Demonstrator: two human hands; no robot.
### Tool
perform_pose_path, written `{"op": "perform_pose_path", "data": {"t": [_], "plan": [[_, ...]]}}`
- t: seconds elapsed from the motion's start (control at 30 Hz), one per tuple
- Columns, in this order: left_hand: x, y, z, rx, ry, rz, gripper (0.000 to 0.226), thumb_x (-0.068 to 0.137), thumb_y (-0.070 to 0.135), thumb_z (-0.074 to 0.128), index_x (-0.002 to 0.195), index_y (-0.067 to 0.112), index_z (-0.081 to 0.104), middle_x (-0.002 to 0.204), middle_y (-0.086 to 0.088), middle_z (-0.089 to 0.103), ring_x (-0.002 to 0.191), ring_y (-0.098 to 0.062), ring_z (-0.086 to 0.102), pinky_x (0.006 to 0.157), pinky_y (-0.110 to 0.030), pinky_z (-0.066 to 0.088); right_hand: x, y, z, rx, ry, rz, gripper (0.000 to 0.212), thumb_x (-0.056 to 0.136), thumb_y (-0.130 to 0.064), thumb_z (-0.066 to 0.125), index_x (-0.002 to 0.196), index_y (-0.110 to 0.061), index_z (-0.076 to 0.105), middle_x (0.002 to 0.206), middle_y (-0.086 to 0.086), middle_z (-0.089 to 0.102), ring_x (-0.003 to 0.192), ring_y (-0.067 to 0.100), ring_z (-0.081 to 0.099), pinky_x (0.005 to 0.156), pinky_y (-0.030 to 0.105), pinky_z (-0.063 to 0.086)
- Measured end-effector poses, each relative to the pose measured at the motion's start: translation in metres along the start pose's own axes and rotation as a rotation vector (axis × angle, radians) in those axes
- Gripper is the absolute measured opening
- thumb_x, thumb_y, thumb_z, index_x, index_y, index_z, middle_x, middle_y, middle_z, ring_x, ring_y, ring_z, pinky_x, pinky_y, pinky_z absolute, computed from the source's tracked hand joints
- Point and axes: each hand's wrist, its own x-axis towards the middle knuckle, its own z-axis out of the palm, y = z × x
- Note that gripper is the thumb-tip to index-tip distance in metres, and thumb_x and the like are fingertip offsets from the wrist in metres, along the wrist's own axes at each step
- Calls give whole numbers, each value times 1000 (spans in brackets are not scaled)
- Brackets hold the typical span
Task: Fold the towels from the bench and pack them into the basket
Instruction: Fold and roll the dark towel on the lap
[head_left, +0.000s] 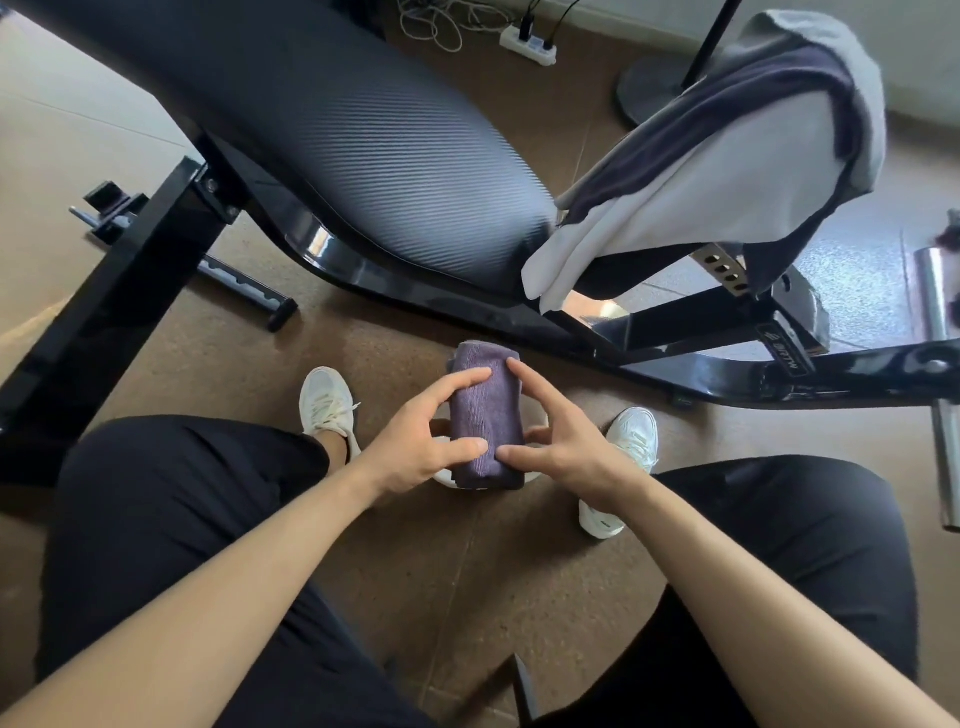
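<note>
Here the folded purple towel (485, 421) sits between both hands' grip — left hand (415, 441), right hand (563, 447).

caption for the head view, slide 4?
Both hands, left and right, hold a folded purple towel above the floor; more towels drape the bench.

Purple towel folded, held; 2 more towels on the surface.

Purple towel (485, 421): folded into a compact oblong bundle, ribbed weave, long axis running away from the person, held above the floor btwn the knees w/ fingers (470, 378) of both hands on its sides and top. Light grey towel (727, 171) and dark purple-grey towel (737, 98): unfolded, draped together over the right end of the surface (363, 135), dark one lying across the grey as a diagonal band, grey corner hanging down past the frame. Basket not seen.
</note>
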Motion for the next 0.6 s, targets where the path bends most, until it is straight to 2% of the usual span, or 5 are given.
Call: {"op": "perform_pose_path", "data": {"t": [0.13,0.23,0.37,0.5,0.6], "plan": [[28,-22,0,14,-18,-96,76,82,19,78,144,46,43,157,7,37,145,-17,39,116,-48,43,30,20,-10,9,-52,130,96,83,-7,82,155,-43,29,148,2,42,126,22,59,91,34,60],[56,-47,6,-47,17,-187,78,81,13,81,143,42,44,154,3,40,142,-22,42,111,-50,48,64,43,-16,-44,-48,199,99,79,-10,84,154,-45,30,152,1,43,132,26,54,99,47,57],[88,-95,20,-142,47,-346,77,79,9,82,139,45,49,145,1,46,132,-24,50,101,-49,57,106,88,-14,-139,-57,289,98,79,-5,83,155,-38,30,149,1,45,132,26,52,97,49,58],[109,-144,37,-164,30,-455,76,82,3,77,138,44,47,143,-2,45,127,-25,52,91,-42,62,131,142,-3,-240,-84,330,92,85,-8,79,158,-30,28,150,1,45,136,21,47,100,32,51],[125,-172,46,-103,58,-506,78,85,-2,73,141,44,44,144,-1,45,125,-26,54,90,-41,62,153,174,6,-296,-79,329,88,87,-11,78,158,-29,28,152,1,45,138,22,46,106,37,49]]}}
